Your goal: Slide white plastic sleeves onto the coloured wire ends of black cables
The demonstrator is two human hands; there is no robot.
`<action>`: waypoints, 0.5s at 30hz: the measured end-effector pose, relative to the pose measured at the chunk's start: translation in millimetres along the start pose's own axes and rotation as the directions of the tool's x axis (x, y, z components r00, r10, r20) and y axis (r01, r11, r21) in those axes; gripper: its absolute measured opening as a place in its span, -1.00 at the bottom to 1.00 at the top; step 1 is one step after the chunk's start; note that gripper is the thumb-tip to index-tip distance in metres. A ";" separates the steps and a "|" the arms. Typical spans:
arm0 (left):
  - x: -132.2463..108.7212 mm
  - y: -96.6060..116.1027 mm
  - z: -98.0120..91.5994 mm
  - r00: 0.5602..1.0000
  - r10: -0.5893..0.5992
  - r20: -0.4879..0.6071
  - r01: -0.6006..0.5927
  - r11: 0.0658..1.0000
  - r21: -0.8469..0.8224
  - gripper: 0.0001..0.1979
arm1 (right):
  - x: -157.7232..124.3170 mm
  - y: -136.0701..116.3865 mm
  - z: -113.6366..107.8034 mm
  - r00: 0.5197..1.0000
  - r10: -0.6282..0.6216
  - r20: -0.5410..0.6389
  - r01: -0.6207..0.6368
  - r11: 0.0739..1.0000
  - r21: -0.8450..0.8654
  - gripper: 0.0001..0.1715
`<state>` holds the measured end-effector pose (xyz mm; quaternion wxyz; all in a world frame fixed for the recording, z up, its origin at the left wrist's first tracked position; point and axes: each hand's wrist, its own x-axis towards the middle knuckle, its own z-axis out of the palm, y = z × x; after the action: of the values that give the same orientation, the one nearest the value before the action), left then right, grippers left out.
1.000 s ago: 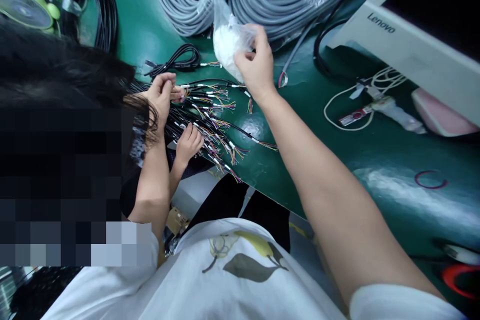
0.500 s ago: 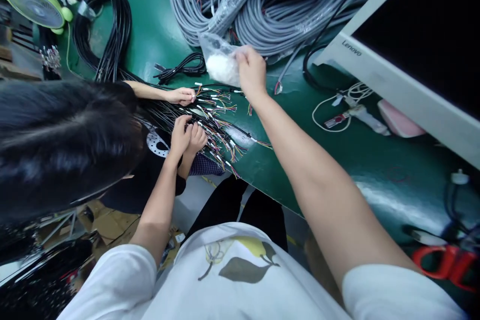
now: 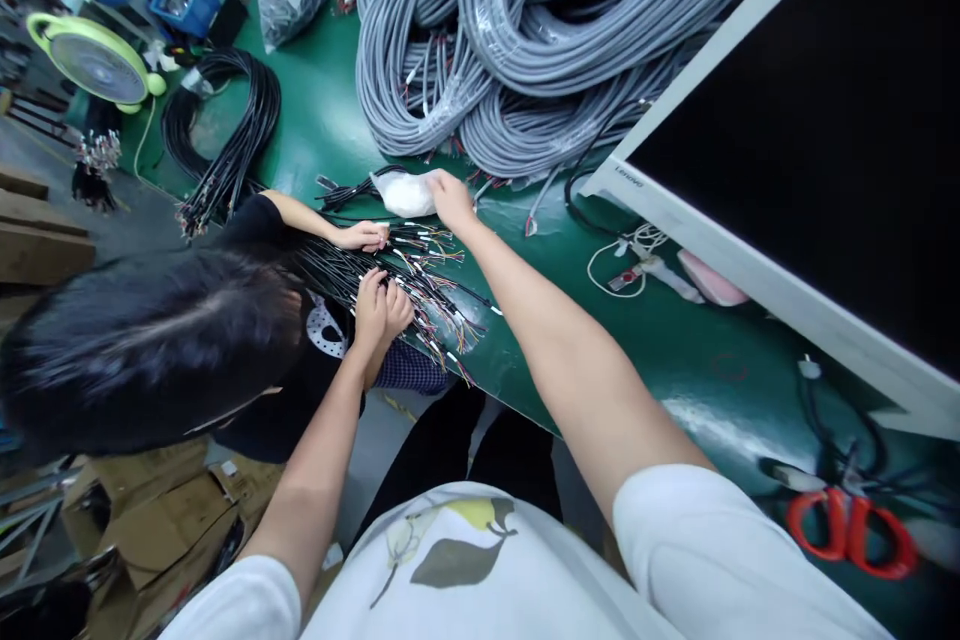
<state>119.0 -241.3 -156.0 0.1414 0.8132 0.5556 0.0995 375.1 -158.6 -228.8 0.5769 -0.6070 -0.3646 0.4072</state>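
My right hand (image 3: 454, 203) pinches the edge of a clear plastic bag (image 3: 407, 194) with white contents. The bag is low over the bench, partly over a small coil of black cable (image 3: 345, 194). My left hand (image 3: 370, 308) has its fingers curled at a spread of black cables (image 3: 330, 265); what lies in its grip is hidden. Stripped, multicoloured wire ends with white labels (image 3: 442, 305) fan out to the right. Against my left hand rests a co-worker's hand (image 3: 397, 308). The co-worker's other hand (image 3: 364, 236) holds a cable end farther back.
Large grey cable coils (image 3: 517, 40) lie at the back of the green bench (image 3: 585, 340). A Lenovo monitor (image 3: 787, 170) stands at right, red-handled scissors (image 3: 851, 532) in front of it. A black cable coil (image 3: 225, 120) and a green fan (image 3: 97, 65) are at left. The co-worker's head (image 3: 150, 340) is close by.
The view has shifted, showing more of the bench's back. My right hand has brought the bag nearer the black cables. My left hand stays by the cables.
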 end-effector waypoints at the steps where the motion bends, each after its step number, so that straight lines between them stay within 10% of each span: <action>1: -0.8 -0.3 0.8 1.000 0.007 0.008 -0.007 1.000 -0.004 -0.66 | -4.5 0.0 -1.6 1.000 0.014 0.003 -0.014 1.000 -0.009 -0.61; 6: -5.7 7.8 2.0 0.996 0.051 0.077 -0.050 0.999 -0.016 -0.73 | -49.6 9.4 -17.0 0.990 0.077 -0.115 -0.087 0.993 -0.085 -0.46; 15: 56.0 22.0 -16.0 0.986 0.161 0.043 -0.164 0.983 0.086 -0.58 | -106.8 22.4 -18.5 0.974 0.033 0.223 0.053 0.928 -0.369 -0.49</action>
<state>153.5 -194.8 -133.3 0.1064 0.8629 0.4888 0.0715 348.4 -265.0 -243.2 0.4083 -0.6533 -0.5013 0.3938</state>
